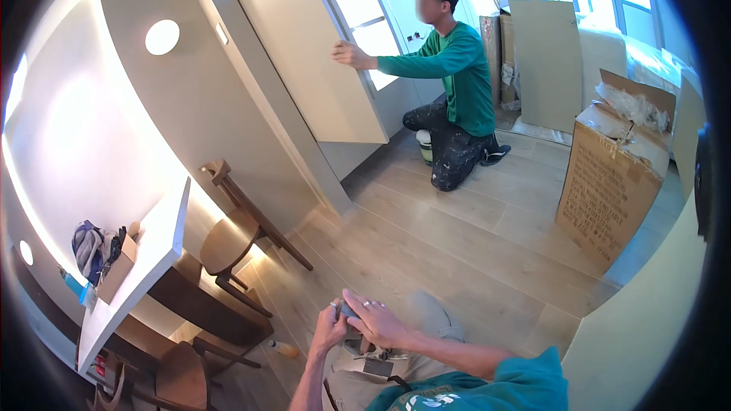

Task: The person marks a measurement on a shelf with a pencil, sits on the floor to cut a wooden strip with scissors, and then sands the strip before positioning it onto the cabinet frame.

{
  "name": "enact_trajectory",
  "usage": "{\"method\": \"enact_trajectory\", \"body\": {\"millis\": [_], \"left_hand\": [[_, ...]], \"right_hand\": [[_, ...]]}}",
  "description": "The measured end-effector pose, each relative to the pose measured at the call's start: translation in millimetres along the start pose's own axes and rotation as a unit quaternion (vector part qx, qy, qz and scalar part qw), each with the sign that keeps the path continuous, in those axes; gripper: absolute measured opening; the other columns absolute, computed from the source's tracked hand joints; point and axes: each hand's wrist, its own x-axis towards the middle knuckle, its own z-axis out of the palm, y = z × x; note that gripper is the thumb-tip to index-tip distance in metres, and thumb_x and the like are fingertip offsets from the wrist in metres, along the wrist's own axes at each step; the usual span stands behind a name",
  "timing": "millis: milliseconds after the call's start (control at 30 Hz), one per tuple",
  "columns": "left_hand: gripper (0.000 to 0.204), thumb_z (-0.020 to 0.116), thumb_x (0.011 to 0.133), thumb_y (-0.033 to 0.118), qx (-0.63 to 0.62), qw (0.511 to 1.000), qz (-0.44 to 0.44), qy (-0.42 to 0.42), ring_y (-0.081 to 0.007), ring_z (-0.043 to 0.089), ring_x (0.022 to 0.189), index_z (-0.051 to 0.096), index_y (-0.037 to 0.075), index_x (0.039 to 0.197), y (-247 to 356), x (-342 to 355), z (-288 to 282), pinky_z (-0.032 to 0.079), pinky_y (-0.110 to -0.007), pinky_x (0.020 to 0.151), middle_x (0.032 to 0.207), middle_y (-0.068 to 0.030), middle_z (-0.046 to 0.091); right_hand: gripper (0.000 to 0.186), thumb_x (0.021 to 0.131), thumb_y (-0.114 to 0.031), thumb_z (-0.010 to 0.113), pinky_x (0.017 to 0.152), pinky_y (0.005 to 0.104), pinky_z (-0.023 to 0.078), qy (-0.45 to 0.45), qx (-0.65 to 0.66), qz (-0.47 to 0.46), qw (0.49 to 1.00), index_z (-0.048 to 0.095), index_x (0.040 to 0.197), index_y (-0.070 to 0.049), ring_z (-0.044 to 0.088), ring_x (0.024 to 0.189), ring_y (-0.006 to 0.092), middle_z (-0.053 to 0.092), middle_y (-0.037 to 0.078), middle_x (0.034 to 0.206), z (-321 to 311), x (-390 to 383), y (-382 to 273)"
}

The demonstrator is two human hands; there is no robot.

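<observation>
Above my lap, my left hand (329,327) and my right hand (379,325) meet around a small grey piece (349,310). The left fingers are curled on its near side, and the right fingers press over it from the other side. Its kind cannot be made out, as the fingers cover most of it. Just below my hands, a pouch with small dark and metallic items (377,365) lies at my waist, partly hidden by my right forearm.
A co-worker (464,68) in green kneels ahead, one hand on a cabinet door (312,53) standing open. A cardboard box (609,190) stands at right, wooden chairs (232,243) and a white table (145,281) at left. A bottle (284,348) lies on the floor.
</observation>
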Motion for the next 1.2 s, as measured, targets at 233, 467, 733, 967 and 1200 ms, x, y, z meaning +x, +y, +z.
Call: {"method": "enact_trajectory", "body": {"millis": [233,467,733,967,1200], "left_hand": [[0.014,0.051,0.094,0.005,-0.022,0.999,0.006,0.032,-0.0144,0.066,0.075,0.060,-0.002,0.103,-10,16,-12,0.052,-0.034,0.065,0.079,-0.0102,0.070],[0.015,0.053,0.090,0.001,-0.054,0.997,0.035,0.035,-0.0128,0.066,0.070,0.062,-0.003,0.101,0,30,-9,0.053,-0.031,0.059,0.075,-0.0068,0.068],[0.017,0.056,0.090,0.002,-0.055,0.996,0.030,0.068,-0.0133,0.064,0.072,0.062,-0.004,0.105,13,29,-16,0.053,-0.032,0.062,0.078,-0.0105,0.069],[0.019,0.058,0.091,0.005,-0.058,0.993,0.023,0.098,-0.0097,0.054,0.064,0.061,-0.002,0.108,16,34,-19,0.048,-0.033,0.057,0.074,-0.0139,0.067],[0.016,0.057,0.084,0.001,-0.122,0.977,-0.013,0.173,-0.0105,0.058,0.067,0.063,-0.006,0.096,28,34,-25,0.048,-0.033,0.058,0.073,-0.0134,0.067]], "right_hand": [[0.064,0.102,-0.021,0.049,0.107,0.0488,0.035,-0.053,0.042,-0.005,0.998,0.022,0.157,-0.007,0.044,0.136,0.0390,0.040,0.023,0.151,-13,31,-2],[0.063,0.101,-0.019,0.049,0.111,0.0475,0.032,-0.063,0.049,-0.086,0.993,0.023,0.157,-0.007,0.040,0.138,0.0376,0.034,0.019,0.156,-19,77,0],[0.061,0.101,-0.021,0.049,0.114,0.0443,0.029,-0.080,-0.012,-0.130,0.988,0.026,0.156,-0.007,0.036,0.143,0.0340,0.030,0.014,0.160,-29,92,-9],[0.061,0.101,-0.023,0.050,0.114,0.0453,0.028,-0.063,0.032,-0.094,0.993,0.030,0.155,-0.006,0.036,0.142,0.0336,0.032,0.013,0.159,-16,79,4],[0.060,0.102,-0.025,0.047,0.114,0.0461,0.027,-0.085,-0.014,-0.130,0.988,0.029,0.155,-0.006,0.036,0.142,0.0338,0.031,0.013,0.160,-21,82,0]]}}
